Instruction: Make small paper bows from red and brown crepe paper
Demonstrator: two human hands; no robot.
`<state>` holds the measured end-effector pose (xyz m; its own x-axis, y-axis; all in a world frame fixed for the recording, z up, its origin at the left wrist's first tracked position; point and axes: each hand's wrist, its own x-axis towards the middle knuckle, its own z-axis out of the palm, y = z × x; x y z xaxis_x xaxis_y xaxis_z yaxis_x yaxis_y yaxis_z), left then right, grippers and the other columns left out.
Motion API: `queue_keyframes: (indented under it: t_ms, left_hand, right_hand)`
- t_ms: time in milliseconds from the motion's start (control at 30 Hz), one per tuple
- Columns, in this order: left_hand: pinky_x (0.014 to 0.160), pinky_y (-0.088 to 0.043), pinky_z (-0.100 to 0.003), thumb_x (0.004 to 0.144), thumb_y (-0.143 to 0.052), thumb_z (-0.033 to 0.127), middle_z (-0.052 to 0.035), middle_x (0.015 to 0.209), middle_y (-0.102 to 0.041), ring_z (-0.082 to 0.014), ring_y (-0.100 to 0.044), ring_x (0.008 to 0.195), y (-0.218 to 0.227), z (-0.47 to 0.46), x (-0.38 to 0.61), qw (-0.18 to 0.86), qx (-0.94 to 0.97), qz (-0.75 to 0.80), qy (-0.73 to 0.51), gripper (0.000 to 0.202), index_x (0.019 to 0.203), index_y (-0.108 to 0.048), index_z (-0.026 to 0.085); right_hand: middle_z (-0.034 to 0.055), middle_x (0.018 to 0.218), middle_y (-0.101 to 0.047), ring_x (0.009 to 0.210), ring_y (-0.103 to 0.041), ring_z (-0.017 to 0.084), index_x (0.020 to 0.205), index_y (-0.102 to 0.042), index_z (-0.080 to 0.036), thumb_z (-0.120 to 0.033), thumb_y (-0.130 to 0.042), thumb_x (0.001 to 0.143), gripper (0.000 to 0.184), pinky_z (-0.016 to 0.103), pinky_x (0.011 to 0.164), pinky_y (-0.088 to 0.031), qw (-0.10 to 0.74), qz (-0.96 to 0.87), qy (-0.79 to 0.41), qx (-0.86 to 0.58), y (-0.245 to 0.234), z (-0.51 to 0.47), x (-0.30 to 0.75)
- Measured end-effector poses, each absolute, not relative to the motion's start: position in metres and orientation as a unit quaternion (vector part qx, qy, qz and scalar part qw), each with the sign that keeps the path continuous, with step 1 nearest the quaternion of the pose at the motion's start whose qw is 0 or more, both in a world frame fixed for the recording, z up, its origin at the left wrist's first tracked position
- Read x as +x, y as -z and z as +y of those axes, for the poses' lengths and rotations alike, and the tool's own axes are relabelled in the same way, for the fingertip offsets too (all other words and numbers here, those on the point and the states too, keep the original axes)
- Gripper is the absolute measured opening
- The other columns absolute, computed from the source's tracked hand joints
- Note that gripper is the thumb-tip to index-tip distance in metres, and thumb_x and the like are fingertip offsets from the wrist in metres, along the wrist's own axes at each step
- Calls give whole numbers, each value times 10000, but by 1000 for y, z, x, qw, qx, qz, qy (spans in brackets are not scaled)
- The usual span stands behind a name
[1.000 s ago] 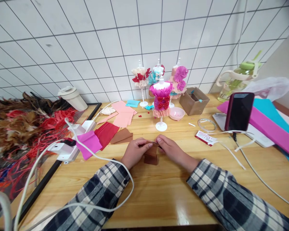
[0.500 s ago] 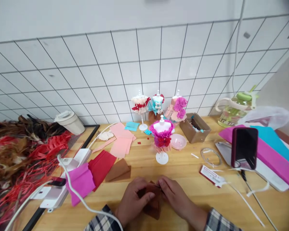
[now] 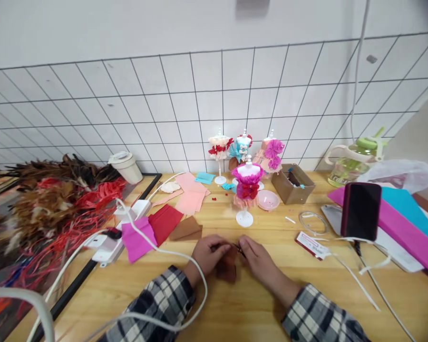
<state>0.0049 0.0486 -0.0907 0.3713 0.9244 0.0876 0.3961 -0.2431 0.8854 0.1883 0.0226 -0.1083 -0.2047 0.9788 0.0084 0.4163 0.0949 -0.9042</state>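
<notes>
Between my two hands, low over the wooden table, hangs a folded piece of brown crepe paper (image 3: 227,268). My left hand (image 3: 211,254) pinches its upper left part, thumb against fingers. At its upper right edge, my right hand (image 3: 254,254) is closed; something thin and dark shows at the fingertips, too small to name. Just beyond stands a miniature dress form (image 3: 248,187) in a magenta and red paper dress. To the left lie brown (image 3: 186,229), red (image 3: 165,223) and magenta (image 3: 139,239) paper pieces.
Several dressed forms (image 3: 220,148) stand by the tiled wall, near a cardboard box (image 3: 293,185) and a pink dish (image 3: 268,200). A phone (image 3: 361,211) stands at right. A white cable (image 3: 199,311) arches over my left forearm, from a power strip (image 3: 109,251). Feathers (image 3: 44,197) pile up at left.
The view has shifted, so more of my sleeves and the table's left side shows. Both hands remain closed around the brown paper, with the fingers slightly rearranged.
</notes>
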Motion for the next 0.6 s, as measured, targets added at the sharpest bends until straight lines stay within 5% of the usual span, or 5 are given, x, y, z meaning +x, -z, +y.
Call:
queue_keyframes:
  t_ms: [133, 600]
  left_hand:
    - [766, -493, -271, 745, -675, 337, -80, 916, -723, -189, -650, 841, 93, 47, 6, 454, 703, 436, -331, 277, 941, -722, 147]
    - [790, -521, -300, 766, -651, 382, -100, 942, -732, -205, -672, 870, 93, 44, 9, 463, 692, 420, -360, 308, 917, -722, 123]
  right_hand:
    - [-12, 666, -506, 646, -485, 153, 752, -435, -222, -503, -228, 948, 401, 274, 630, -374, 329, -673, -385, -539, 108, 22, 190]
    - [-14, 657, -505, 644, -496, 152, 791, -466, -221, -472, -232, 952, 379, 270, 636, -369, 337, -692, -331, -546, 106, 19, 188]
